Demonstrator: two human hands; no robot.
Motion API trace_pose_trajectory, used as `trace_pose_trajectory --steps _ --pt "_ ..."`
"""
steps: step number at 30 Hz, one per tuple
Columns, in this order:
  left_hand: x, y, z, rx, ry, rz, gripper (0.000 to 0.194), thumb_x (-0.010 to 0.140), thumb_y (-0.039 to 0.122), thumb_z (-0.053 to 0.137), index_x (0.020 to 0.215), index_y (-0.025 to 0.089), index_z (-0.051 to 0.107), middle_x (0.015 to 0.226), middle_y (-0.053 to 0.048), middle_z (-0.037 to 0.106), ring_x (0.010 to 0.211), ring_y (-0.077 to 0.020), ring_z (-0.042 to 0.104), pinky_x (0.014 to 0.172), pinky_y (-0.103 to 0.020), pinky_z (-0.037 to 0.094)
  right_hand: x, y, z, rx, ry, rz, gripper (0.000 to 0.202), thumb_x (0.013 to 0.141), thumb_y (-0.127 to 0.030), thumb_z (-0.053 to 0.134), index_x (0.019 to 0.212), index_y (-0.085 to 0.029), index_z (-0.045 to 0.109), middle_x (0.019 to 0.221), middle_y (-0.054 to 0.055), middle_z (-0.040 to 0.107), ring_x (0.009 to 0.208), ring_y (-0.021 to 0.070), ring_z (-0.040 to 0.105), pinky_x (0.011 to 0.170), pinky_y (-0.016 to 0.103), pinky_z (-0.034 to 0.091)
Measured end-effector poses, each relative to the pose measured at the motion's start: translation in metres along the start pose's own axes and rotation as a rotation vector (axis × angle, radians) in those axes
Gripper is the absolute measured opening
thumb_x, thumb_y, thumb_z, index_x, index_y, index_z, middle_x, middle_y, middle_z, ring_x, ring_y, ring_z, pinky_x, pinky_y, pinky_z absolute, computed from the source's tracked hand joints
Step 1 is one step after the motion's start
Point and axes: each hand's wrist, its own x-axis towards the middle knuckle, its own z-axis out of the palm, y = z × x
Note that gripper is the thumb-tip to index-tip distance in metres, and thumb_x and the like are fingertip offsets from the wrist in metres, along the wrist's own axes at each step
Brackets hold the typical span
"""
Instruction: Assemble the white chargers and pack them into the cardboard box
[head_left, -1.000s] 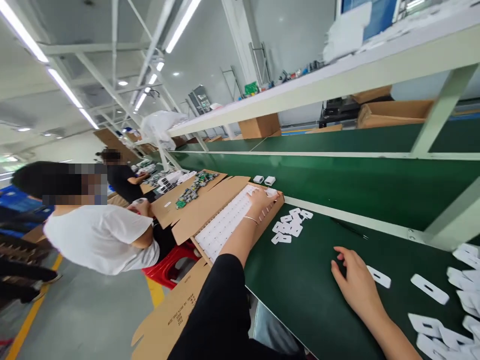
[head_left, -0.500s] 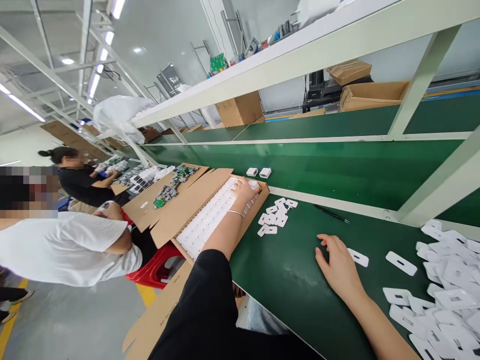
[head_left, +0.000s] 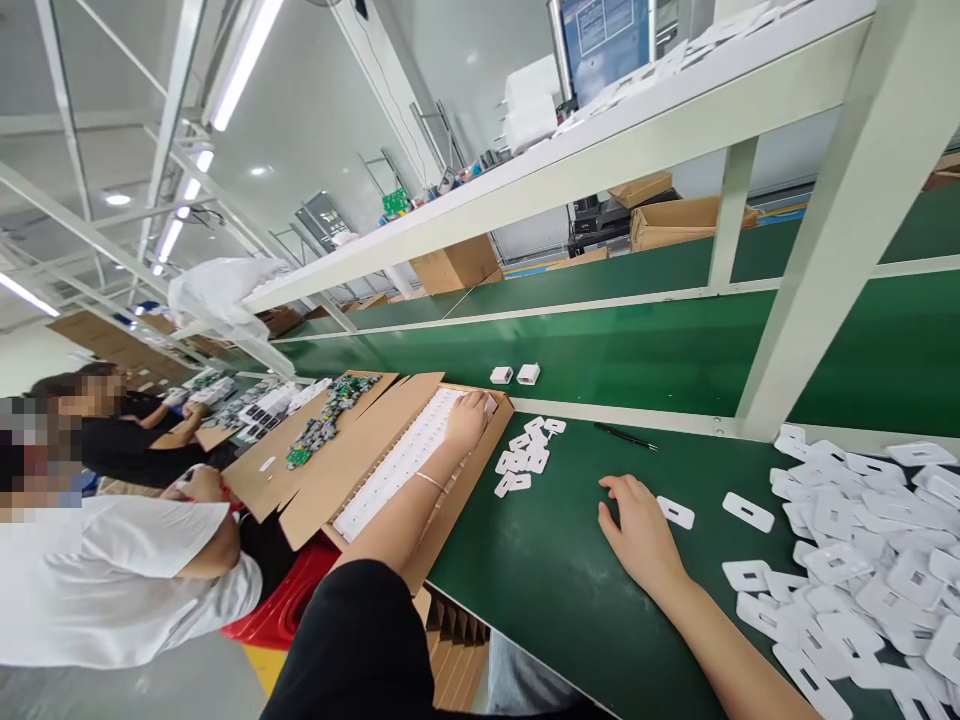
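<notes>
Head view: the left hand [head_left: 466,422] is placed over the far end of a cardboard box [head_left: 469,482], its fingers bent down at the rows of white parts [head_left: 400,457] with which the box is filled; whether one is gripped cannot be told. The right hand [head_left: 637,535] is held low over the table [head_left: 540,610], well right of the box, its thumb and fingers loosely parted. Just right of the box, a small cluster of white plates [head_left: 521,458] is laid; farther right of it, a black pen-like tool [head_left: 626,437], two single plates [head_left: 748,512] and a large heap of slotted plates [head_left: 847,560] are seen. Beyond the box's far end, two small white housings [head_left: 528,374] are set. Left of the box, circuit boards [head_left: 324,428] are spread on cardboard [head_left: 367,440].
</notes>
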Motion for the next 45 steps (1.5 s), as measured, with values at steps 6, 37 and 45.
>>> trace_pose_trajectory --steps 6,37,45 --pt "0.003 -0.015 0.015 -0.042 -0.022 0.021 0.053 0.100 0.020 0.037 0.150 0.026 0.055 0.154 -0.005 0.057 0.142 -0.0277 0.050 0.123 -0.037 0.035 -0.002 -0.002 -0.004 -0.007 -0.030 0.024 0.019 0.098 -0.024 0.048 0.113 -0.021 0.060 0.101 0.009 0.066 0.098 0.0290 0.067 0.081 0.042 0.056" --pt "0.033 -0.003 0.010 -0.171 -0.153 -0.493 0.090 0.090 0.078 0.043 0.161 0.024 0.036 0.154 -0.024 0.054 0.140 -0.0461 0.052 0.116 -0.061 0.036 -0.004 -0.003 -0.004 0.022 -0.033 0.022 0.016 0.094 -0.013 0.052 0.103 -0.020 0.063 0.103 0.009 0.066 0.098 0.0263 0.065 0.086 0.040 0.054" --pt "0.027 -0.005 0.020 -0.188 -0.117 -0.496 0.076 0.096 0.071 0.034 0.157 0.028 0.044 0.155 -0.024 0.051 0.140 -0.0482 0.050 0.114 -0.065 0.033 -0.004 -0.005 -0.006 0.036 -0.076 0.045 0.016 0.096 -0.012 0.052 0.106 -0.018 0.063 0.106 0.009 0.065 0.102 0.0270 0.063 0.091 0.042 0.053"
